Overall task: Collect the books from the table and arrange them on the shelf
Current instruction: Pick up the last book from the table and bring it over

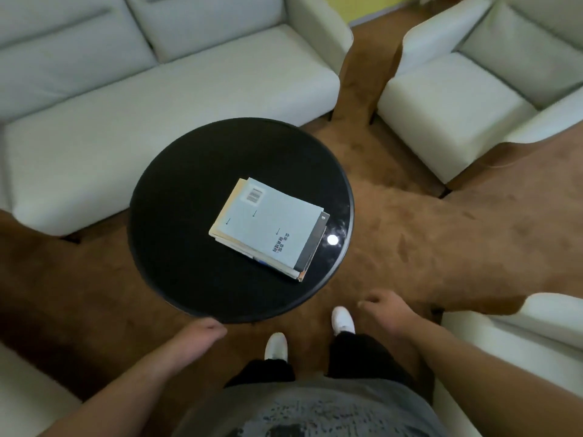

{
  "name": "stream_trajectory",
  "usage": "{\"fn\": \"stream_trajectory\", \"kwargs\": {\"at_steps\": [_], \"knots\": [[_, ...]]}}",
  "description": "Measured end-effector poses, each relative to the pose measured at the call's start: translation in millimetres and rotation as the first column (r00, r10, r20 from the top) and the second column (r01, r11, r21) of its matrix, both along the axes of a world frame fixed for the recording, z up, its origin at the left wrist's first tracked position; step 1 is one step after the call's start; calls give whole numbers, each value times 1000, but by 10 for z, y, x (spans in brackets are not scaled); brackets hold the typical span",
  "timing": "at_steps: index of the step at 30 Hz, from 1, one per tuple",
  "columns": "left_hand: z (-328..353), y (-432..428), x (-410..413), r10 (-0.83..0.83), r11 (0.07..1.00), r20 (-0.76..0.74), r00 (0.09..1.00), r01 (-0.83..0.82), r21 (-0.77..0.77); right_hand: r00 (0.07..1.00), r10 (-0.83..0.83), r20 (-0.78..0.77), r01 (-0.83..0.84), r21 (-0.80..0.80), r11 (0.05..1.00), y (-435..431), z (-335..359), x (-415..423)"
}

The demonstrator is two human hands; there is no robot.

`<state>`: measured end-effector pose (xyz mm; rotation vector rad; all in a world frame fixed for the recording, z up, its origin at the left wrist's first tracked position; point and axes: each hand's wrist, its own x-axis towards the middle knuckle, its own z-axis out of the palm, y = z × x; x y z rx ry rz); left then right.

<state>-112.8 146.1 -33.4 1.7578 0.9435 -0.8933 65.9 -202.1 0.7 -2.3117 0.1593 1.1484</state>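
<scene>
Several stacked paperback books (pixel 269 227), pale blue cover uppermost, lie on the round black glossy tabletop (pixel 176 216) | left hand (pixel 202 334) at its near rim, right hand (pixel 383 310) beside it, both grips loose and empty | risk: the uneven stack may slide apart if lifted one-handed.

- One round black glossy table (pixel 176 247) in the middle of the scene.
- One stack of books (pixel 268 227) on it; several lie under the pale blue top cover, the exact number cannot be told.
- One long white sofa (pixel 151 99) at far left.
- One white armchair (pixel 473 99) at far right; parts of more white seats at the near corners.
- Two bare hands: left hand (pixel 202 334), right hand (pixel 388 313).
- Two white shoes (pixel 343 320) on the brown carpet (pixel 441 247).
</scene>
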Motion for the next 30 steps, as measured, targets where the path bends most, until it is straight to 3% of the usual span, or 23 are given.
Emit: {"fn": "stream_trajectory", "kwargs": {"at_steps": [3,5,8,11,15,20,22,26,30], "knots": [[402,-352,484,127,987,56,990,-120,-109,992,-77,104,58,180,982,341,193,575],[452,-512,714,332,934,59,942,-319,-162,982,-6,187,-39,233,972,565,326,957],[453,-779,1049,650,754,87,755,-627,-196,939,226,260,-284,213,935,885,442,1470],[387,-978,1314,847,530,108,520,-811,-247,823,528,208,-563,182,806,1260,402,1830],[259,-1192,1534,927,374,119,355,-867,-329,684,728,53,-713,262,650,1624,206,1903],[142,-1368,1758,995,88,74,62,-895,-437,736,656,169,-676,229,700,1671,-3,1849],[105,-1398,1812,997,26,75,-8,-896,-444,750,637,176,-661,208,721,1672,-35,1842],[73,-1402,1818,994,-28,85,-75,-891,-453,773,633,49,-617,291,731,1741,-15,1976],[83,-1393,1853,993,21,110,-30,-901,-432,756,574,-315,-455,379,806,1776,-27,1996]]}}
